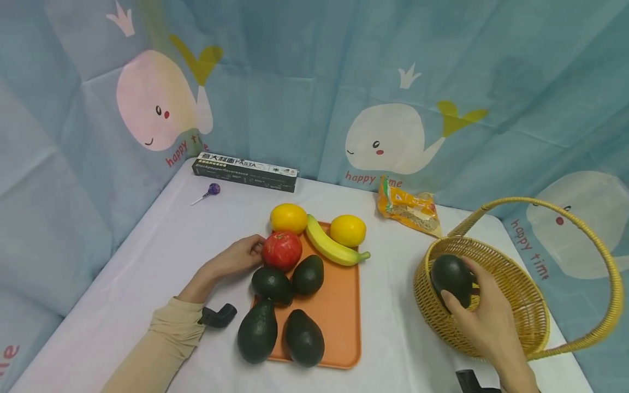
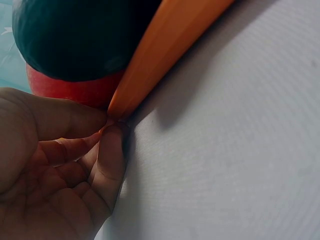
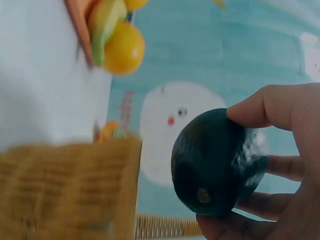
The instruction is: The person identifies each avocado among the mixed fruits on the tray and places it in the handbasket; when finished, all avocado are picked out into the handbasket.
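My right hand point(image 1: 488, 316) grips a dark green avocado point(image 1: 452, 279), thumb on one side and fingers on the other, over the wicker basket point(image 1: 533, 316). In the right wrist view the same avocado point(image 3: 215, 162) shows beside the blurred basket wall point(image 3: 70, 185). At the left edge of the orange tray point(image 1: 339, 327), my left hand point(image 1: 241, 255) pinches the rim between thumb and finger, as the left wrist view shows at the tray's side point(image 2: 150, 60). Close by that hand sits a red pomegranate point(image 1: 282, 251). Several avocados point(image 1: 304, 338) lie on the tray's left part.
A banana point(image 1: 331, 245) and two lemons point(image 1: 348, 231) lie at the tray's far end. Behind are a black pasta box point(image 1: 245, 172), a purple lollipop point(image 1: 213, 189) and an orange food packet point(image 1: 410, 207). The basket's tall handle point(image 1: 589, 234) arches up at right.
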`<state>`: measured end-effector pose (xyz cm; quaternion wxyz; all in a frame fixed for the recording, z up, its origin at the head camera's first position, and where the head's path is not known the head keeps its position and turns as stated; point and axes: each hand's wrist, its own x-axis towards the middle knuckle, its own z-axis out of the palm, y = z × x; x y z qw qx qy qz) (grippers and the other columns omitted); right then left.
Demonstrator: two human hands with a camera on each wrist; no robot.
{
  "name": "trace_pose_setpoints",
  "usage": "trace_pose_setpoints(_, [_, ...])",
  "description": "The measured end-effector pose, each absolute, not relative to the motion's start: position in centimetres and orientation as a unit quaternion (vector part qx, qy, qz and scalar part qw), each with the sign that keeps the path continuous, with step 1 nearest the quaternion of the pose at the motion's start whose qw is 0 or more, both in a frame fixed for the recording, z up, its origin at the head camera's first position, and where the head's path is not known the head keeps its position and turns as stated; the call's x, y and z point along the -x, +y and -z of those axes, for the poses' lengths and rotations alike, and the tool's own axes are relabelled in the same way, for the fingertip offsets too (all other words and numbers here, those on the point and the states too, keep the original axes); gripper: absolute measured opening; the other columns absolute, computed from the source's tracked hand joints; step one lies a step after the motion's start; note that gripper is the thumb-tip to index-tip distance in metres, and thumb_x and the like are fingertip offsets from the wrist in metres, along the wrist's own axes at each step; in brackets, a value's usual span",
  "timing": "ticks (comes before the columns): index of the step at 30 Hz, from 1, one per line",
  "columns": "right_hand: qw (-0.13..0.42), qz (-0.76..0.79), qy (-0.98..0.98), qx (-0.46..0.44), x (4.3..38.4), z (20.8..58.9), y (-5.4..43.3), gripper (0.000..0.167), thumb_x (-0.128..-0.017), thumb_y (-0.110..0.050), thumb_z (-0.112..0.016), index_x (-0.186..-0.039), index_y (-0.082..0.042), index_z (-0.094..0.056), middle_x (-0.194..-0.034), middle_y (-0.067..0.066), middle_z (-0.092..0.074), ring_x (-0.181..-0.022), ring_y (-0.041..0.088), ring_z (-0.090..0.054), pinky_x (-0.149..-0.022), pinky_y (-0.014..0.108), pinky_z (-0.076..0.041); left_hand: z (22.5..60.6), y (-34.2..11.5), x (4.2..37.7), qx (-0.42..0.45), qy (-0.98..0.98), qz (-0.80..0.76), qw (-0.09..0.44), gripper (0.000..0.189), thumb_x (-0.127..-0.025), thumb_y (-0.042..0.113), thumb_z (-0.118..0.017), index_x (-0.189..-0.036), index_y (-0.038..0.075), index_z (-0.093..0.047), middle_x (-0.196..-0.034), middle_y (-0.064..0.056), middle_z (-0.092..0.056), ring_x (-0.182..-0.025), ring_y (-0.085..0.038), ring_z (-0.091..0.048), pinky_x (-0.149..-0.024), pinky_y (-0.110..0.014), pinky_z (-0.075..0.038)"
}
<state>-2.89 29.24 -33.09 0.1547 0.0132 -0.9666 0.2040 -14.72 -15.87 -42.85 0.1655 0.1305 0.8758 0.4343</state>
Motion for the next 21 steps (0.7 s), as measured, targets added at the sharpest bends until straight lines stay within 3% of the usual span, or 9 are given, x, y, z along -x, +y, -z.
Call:
trace_pose_setpoints(3, [0.138,-0.184,-0.973,0.016,2.7,33.3,30.7,0.076,-0.08,-0.018,-0.076,-0.146,-0.005,-0.039,-0.126,0.027,-0.053,-0.103,0.042,-0.056,-0.072,0.054,-0.051,42.8,-15.8,14.7,-0.13,0.876,-0.435,0.166,0.038,-0.088,0.007,-0.052,-0.123,-0.007,-0.054,-0.094,-0.012,-0.061,-0.085,-0.021,-0.054,-0.08,-0.032,-0.047])
trace_pose_setpoints(8, [0.094,-0.174,-0.98,0.028,2.9,34.1,31.9,0.073,-0.084,-0.028,-0.074,-0.145,-0.004,-0.04,-0.127,0.028,-0.052,-0.102,0.043,-0.057,-0.069,0.049,-0.051,42.7,-15.9,14.8,-0.124,0.875,-0.436,0.169,0.038,-0.089,0.007,-0.051,-0.125,-0.006,-0.054,-0.095,-0.012,-0.061,-0.086,-0.02,-0.053,-0.08,-0.032,-0.047])
trace_pose_setpoints(13, [0.06,-0.18,-0.982,0.019,3.2,34.6,32.0,0.07,-0.089,-0.034,-0.068,-0.146,-0.006,-0.039,-0.13,0.027,-0.049,-0.103,0.042,-0.056,-0.071,0.052,-0.051,42.8,-15.8,14.8,-0.125,0.872,-0.441,0.174,0.038,-0.089,0.007,-0.052,-0.125,-0.007,-0.053,-0.094,-0.012,-0.061,-0.085,-0.02,-0.053,-0.079,-0.032,-0.046])
trace_pose_setpoints(21, [0.039,-0.172,-0.984,0.021,3.6,34.2,31.7,0.07,-0.093,-0.042,-0.061,-0.15,-0.011,-0.036,-0.126,0.026,-0.048,-0.092,0.037,-0.061,-0.063,0.038,-0.047,42.7,-15.8,14.8,-0.126,0.872,-0.44,0.17,0.038,-0.089,0.007,-0.052,-0.124,-0.007,-0.053,-0.093,-0.012,-0.06,-0.084,-0.02,-0.053,-0.078,-0.031,-0.046])
